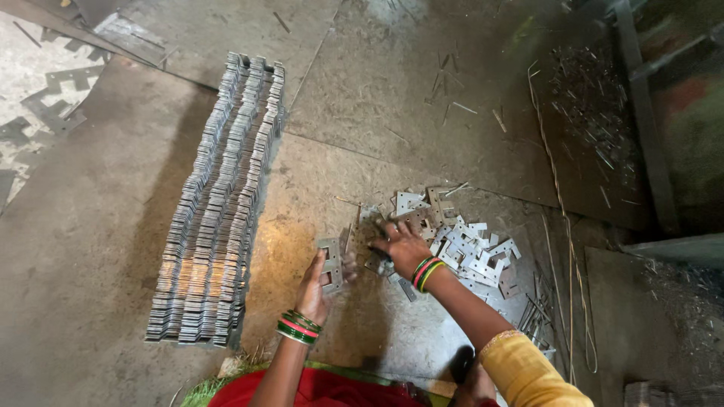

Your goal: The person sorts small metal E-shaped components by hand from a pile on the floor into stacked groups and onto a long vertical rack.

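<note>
Left hand point(313, 290): clamped on a small stack of metal plates point(330, 264), held upright.
Right hand point(403, 247): fingers spread, pressing on loose plates point(467, 249) on the floor point(90, 249).
Far left: long stacked rows point(222, 203).

there is only one view, from a camera worn on the person's head. it looks steeply down and a little forward at the concrete floor point(98, 249), from about the height of a seated or crouching person. the left hand point(313, 290) and the right hand point(403, 249) are near the lower middle, quite close to the lens. the long stack of metal plates point(219, 203) runs away from the camera on the left. no second view shares the scene.
</note>
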